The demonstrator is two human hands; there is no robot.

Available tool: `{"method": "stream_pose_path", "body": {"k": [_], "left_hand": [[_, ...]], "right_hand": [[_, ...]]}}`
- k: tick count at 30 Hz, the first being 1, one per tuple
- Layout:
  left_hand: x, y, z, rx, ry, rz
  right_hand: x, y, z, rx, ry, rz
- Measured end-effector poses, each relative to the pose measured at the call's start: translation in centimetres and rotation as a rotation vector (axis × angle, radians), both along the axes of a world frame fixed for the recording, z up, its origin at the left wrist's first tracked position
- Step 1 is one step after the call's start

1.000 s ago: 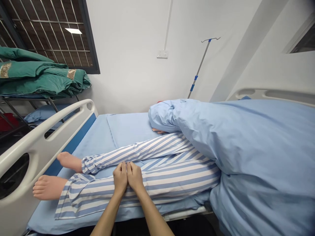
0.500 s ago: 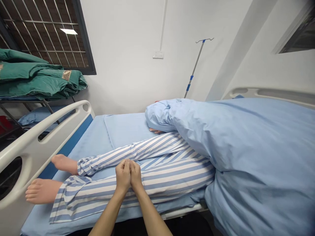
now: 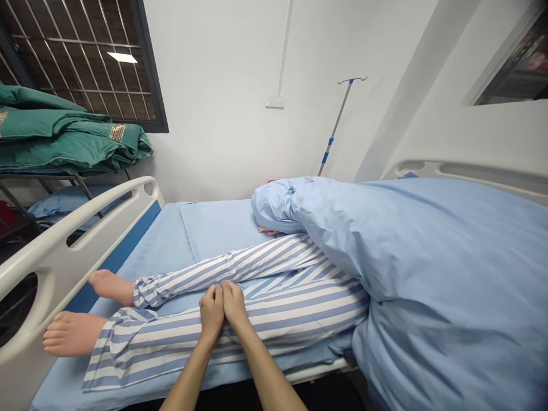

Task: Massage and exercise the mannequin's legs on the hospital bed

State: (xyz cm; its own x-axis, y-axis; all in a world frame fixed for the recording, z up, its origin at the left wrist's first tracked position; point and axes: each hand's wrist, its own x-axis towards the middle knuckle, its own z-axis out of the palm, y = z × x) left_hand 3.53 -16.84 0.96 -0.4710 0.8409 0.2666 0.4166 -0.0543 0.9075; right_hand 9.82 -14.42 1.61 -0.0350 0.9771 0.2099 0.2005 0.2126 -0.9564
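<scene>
— The room has a white wall (image 3: 214, 131), a window (image 3: 94, 74) with bars, and a big pile of green cloth (image 3: 72, 142) on a rack.
— And a bed (image 3: 214, 220) with a light blue sheet. What is on it?
— Two legs in striped pants (image 3: 299, 311), lying long across the sheet. The bare feet (image 3: 75, 333) point to the white board (image 3: 60, 274) at the bed's end. A puffy blue quilt (image 3: 428, 274) covers the other end of the pants.
— Where are the hands?
— Over the middle of the nearer striped leg. The left hand (image 3: 212, 311) and the right hand (image 3: 233, 303) are side by side, with their inner edges touching near the top.
— Are they gripping something?
— Both are curled up like soft fists, with the backs toward us. I can't tell if anything is tucked inside.
— Do they touch the pants?
— I can't tell that. They are right over them, or on them.
— How are the arms?
— Bare and nearly straight, reaching in from the near side of the bed. They are far apart low down and come close at the wrists, like a tent.
</scene>
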Motion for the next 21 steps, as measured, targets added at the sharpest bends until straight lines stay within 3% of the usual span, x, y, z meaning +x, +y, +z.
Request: {"method": "stream_pose_path", "body": {"k": [4,10,14,18,21], "left_hand": [[0.1,0.0,-0.4,-0.013,0.031,-0.023],[0.2,-0.1,-0.9,-0.047,0.066,-0.046],[0.4,0.1,-0.8,-0.047,0.101,-0.069],[1.6,0.1,0.9,-0.06,0.028,-0.061],[3.0,-0.2,2.9,0.015,-0.036,-0.103]], "right_hand": [[1.0,0.1,0.8,0.096,-0.17,0.04],[1.4,-1.1,-1.3,0.126,-0.212,-0.088],[1.4,-1.0,-1.9,0.097,-0.137,-0.085],[1.7,-0.6,-1.9,0.071,-0.032,-0.064],[2.0,-0.5,-2.0,0.051,0.059,-0.021]]}}
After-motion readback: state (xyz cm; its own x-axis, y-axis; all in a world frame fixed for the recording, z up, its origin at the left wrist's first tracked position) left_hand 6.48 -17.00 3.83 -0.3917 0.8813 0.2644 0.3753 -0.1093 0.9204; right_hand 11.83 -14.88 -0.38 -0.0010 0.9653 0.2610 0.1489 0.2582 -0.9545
